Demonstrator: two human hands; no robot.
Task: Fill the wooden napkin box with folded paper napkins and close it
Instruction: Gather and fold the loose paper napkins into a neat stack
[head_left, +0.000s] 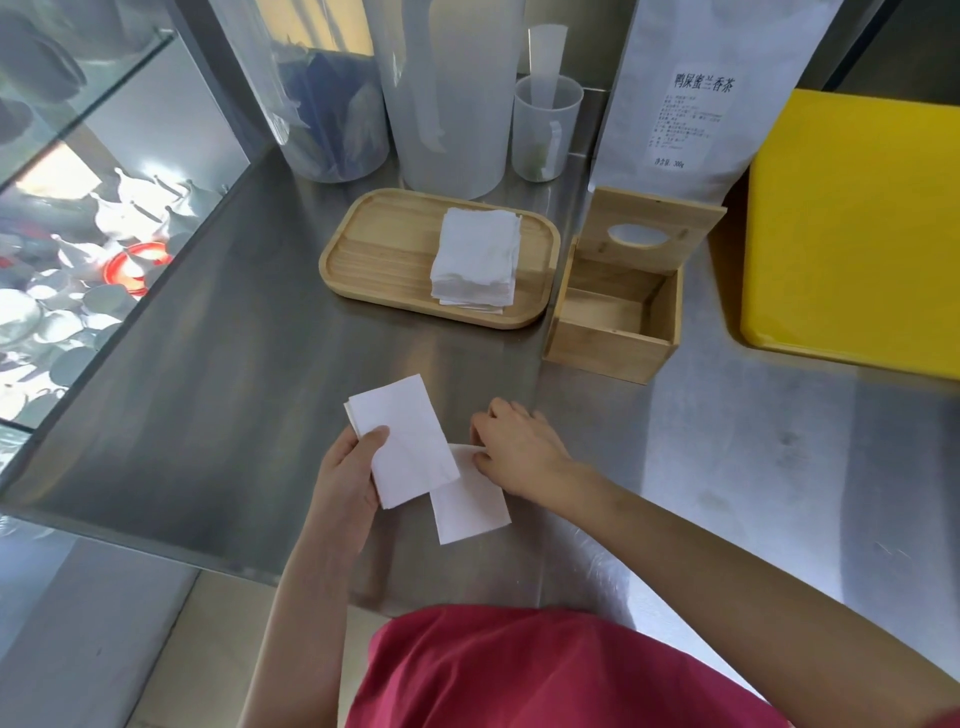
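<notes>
The wooden napkin box (608, 345) stands open on the steel counter, its lid (649, 228) with an oval slot tilted up at the back; the inside looks empty. A stack of unfolded white napkins (475, 260) lies on a wooden tray (374, 249) left of the box. My left hand (345, 478) holds a small stack of folded napkins (402, 441) above the counter's near edge. My right hand (519, 447) presses its fingertips on another folded napkin (470, 504) lying flat on the counter, partly under the held stack.
A yellow bin (852, 223) sits right of the box. Behind stand a white tea bag pouch (691, 98), clear plastic measuring cups (545, 130) and tall containers (447, 93). A glass display case (78, 208) borders the counter on the left.
</notes>
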